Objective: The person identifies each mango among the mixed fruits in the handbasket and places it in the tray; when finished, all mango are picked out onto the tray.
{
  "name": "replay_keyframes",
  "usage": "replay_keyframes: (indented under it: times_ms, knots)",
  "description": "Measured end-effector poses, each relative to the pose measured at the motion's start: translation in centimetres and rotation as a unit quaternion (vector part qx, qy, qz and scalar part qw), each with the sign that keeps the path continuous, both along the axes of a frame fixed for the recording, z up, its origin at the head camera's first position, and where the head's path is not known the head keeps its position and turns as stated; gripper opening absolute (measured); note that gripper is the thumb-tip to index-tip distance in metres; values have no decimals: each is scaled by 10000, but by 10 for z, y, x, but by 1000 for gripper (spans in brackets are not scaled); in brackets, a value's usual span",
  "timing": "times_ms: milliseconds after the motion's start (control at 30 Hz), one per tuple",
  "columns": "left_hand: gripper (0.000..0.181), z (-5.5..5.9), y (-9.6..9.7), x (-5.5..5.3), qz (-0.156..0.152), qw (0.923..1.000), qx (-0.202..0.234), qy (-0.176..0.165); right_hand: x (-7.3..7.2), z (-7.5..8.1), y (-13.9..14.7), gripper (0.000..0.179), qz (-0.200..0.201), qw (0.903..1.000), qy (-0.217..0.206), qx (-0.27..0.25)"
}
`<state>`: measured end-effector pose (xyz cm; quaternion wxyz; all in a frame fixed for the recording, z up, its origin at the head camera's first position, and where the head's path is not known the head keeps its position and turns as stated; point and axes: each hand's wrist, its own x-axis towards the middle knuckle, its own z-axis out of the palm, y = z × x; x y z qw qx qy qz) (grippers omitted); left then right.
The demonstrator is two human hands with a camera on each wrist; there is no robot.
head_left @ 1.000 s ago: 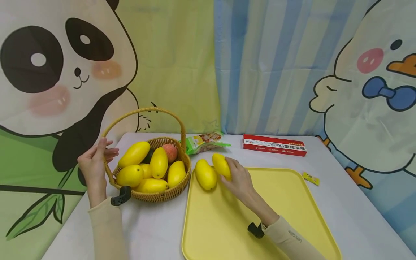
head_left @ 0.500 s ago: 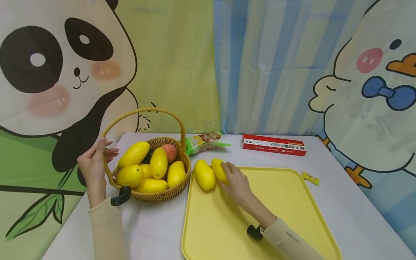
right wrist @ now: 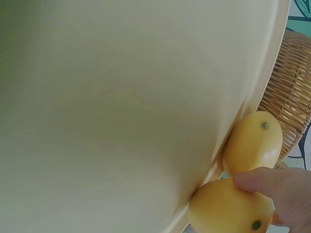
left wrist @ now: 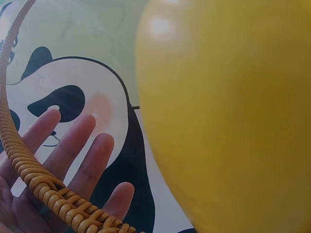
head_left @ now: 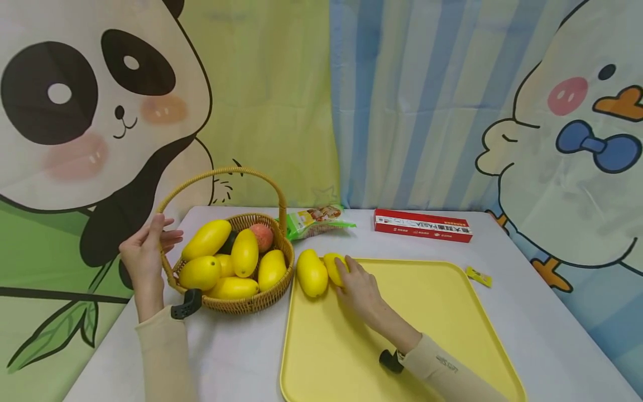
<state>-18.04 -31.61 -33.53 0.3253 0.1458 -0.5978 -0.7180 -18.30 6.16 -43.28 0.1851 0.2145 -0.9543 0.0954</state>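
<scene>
My right hand point(head_left: 363, 291) grips a yellow mango point(head_left: 331, 268) at the far left corner of the yellow tray point(head_left: 417, 312). A second mango point(head_left: 311, 273) lies right beside it, over the tray's corner. In the right wrist view the thumb point(right wrist: 257, 179) presses on the held mango point(right wrist: 228, 206). To the left stands a wicker basket point(head_left: 251, 304) piled with several mangoes, a reddish peach point(head_left: 262, 237) and a dark fruit partly hidden among them. My left hand point(head_left: 144, 259) is at the basket's left side, its fingers extended behind the handle point(left wrist: 53, 196) in the left wrist view.
Behind the tray lie a green snack bag point(head_left: 316, 220) and a red pasta box point(head_left: 423, 225). A small yellow packet point(head_left: 479, 276) sits right of the tray on the white table point(head_left: 547, 312). A printed curtain point(head_left: 402, 111) hangs at the back.
My right hand has lowered the mango and brought it slightly left, toward the tray's corner. The neighbouring mango has shifted a little left. My left hand has stayed at the basket.
</scene>
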Motion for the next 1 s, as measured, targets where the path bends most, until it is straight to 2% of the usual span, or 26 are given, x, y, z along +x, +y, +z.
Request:
replay_keyframes:
  times_ms: [200,400,767,1000]
  knots:
    - [42,-1,-1,0,5,10000,0,-95,4,-1,-5,61,88,9990,-54,432]
    - [43,-2,-2,0,-1,9999,20,-131,6,0,-8,60,141,9978,77,637]
    - [43,-2,-3,0,5,9999,-46,-153,12,3,-10,53,193,9978,333,533]
    - [43,-1,-2,-1,7,9998,-54,-197,11,6,-12,49,68,9974,517,495]
